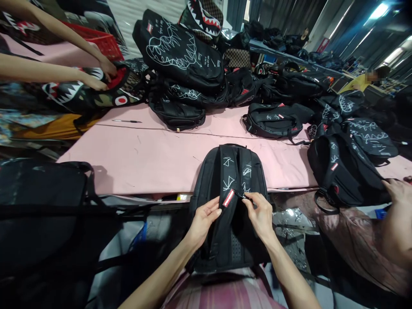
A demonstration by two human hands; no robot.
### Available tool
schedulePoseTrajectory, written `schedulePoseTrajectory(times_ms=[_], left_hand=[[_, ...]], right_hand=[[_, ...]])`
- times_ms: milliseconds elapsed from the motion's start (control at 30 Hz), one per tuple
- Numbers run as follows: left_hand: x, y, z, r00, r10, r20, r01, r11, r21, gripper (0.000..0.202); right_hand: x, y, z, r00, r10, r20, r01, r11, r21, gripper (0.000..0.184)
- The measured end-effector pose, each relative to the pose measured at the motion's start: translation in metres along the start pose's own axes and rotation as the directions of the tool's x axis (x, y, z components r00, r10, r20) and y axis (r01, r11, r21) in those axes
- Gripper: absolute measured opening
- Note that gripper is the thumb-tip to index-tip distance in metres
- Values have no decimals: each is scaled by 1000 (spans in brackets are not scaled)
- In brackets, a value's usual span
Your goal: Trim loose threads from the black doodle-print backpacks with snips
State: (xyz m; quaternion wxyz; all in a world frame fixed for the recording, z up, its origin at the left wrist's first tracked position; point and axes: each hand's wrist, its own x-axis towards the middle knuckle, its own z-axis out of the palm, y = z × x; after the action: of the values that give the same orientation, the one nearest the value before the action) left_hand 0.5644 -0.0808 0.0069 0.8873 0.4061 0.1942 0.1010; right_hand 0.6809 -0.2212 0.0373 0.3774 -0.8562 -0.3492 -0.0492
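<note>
A black backpack [236, 244] leans against the table edge in front of me, its back panel and shoulder straps facing me. White line drawings mark both straps, and a red label [228, 198] sits on the left one. My left hand [205, 217] is closed, pinching the edge of the left shoulder strap [227, 171] beside that label. Between the thumb and fingers of my right hand [260, 213] is a small black strap piece [242, 196], near the middle of the straps. Its exact shape is partly hidden by my fingertips.
On the pink tabletop [154, 159] lie a pen [126, 121] and loose threads. Black backpacks are piled at the back [183, 51] and right [347, 171]. A co-worker's hands [99, 77] handle a camouflage shark-mouth bag at left; another person's hand [399, 193] is at right.
</note>
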Motion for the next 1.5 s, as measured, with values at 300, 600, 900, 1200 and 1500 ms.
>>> schedulePoseTrajectory(times_ms=[300,600,900,1200,1500], left_hand=[[0,1,-3,1000,-21,-6,21,999,26,53],[0,7,-4,999,-32,3,32,998,48,52],[2,14,-14,997,-81,-20,83,990,113,53],[0,17,-15,993,-117,-32,119,992,42,54],[0,14,-16,992,-114,-47,116,992,47,52]], right_hand=[[7,-2,-1,998,-59,33,60,997,-41,15],[18,5,-9,990,-52,128,50,999,22,14],[42,7,-15,947,-196,254,200,980,10,11],[39,20,-11,971,-16,237,-29,983,181,15],[30,12,-6,967,-90,239,65,992,110,13]])
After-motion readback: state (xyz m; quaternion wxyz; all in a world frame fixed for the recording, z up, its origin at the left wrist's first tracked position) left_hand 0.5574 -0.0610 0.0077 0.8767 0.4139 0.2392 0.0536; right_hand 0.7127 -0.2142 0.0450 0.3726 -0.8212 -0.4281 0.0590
